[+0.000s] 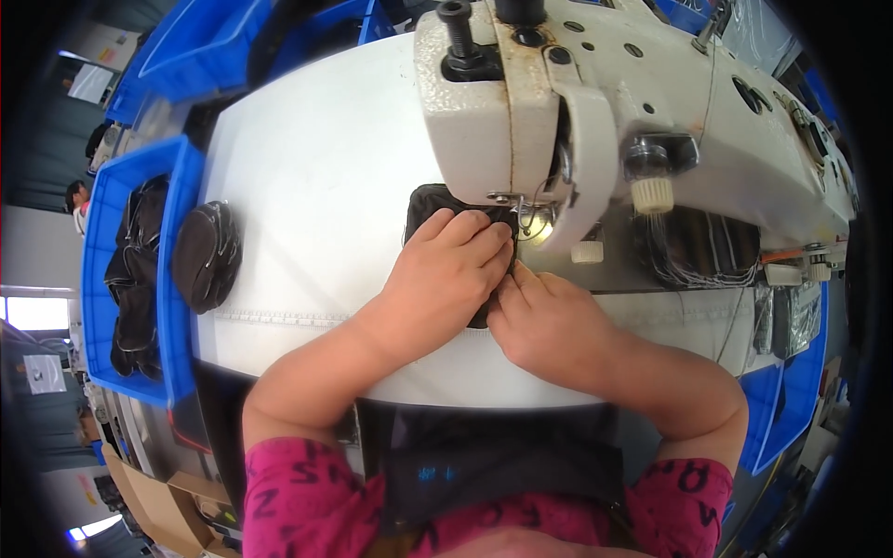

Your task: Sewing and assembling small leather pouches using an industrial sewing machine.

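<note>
A black fabric piece [431,198] lies on the white sewing table under the head of a sewing machine [484,121]. My left hand [445,265] rests over it with bent fingers, gripping the fabric close to the lit needle area [536,226]. Close against it, my right hand [551,321] pinches the near right edge of the same piece between thumb and fingers. A lower part of the fabric shows beneath the hands; the rest is covered by them. The needle tip is too small to make out.
Left on the table [307,186] sits a stack of black fabric pieces [206,258], beside a blue bin [180,307] of black pieces. Right of the needle lies another dark stack [698,249] with loose white threads. A ruler strip [279,318] runs along the near side.
</note>
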Available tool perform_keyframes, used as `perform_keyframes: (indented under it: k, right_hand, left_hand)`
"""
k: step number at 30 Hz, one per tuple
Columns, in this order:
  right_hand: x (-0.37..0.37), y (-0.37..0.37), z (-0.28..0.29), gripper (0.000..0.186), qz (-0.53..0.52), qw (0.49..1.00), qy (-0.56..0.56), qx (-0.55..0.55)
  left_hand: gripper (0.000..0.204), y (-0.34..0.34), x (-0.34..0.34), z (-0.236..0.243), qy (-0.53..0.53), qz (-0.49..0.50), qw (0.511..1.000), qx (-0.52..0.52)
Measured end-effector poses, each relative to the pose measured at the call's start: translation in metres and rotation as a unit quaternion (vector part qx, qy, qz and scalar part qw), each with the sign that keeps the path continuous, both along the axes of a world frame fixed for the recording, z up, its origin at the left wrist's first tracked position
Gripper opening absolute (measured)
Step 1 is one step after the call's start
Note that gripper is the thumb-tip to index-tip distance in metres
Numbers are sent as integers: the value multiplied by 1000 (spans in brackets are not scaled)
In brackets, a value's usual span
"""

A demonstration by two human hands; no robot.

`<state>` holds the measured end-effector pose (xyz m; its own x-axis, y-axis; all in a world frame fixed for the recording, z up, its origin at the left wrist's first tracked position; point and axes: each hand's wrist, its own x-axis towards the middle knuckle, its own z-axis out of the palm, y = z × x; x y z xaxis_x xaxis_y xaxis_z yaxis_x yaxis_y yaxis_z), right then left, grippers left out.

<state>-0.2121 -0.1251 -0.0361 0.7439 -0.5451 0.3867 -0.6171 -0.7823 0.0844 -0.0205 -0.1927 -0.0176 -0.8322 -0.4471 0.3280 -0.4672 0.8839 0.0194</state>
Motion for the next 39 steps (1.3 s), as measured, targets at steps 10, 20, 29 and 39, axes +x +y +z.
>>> perform_keyframes:
  k: [10,20,29,39]
  right_hand:
    - [0,1,-1,16,-10,1000,4,19]
    - [-6,0,9,17,2,999,27,36]
    - [-4,1,8,20,-2,999,24,31]
    - [-3,2,9,22,-5,997,52,48]
  left_hand:
    - [35,8,-4,6,-42,37,998,31]
    - [38,11,0,2,-16,57,997,56]
    - [35,9,-3,-3,19,51,997,62]
    - [38,12,-3,-3,-15,57,996,73]
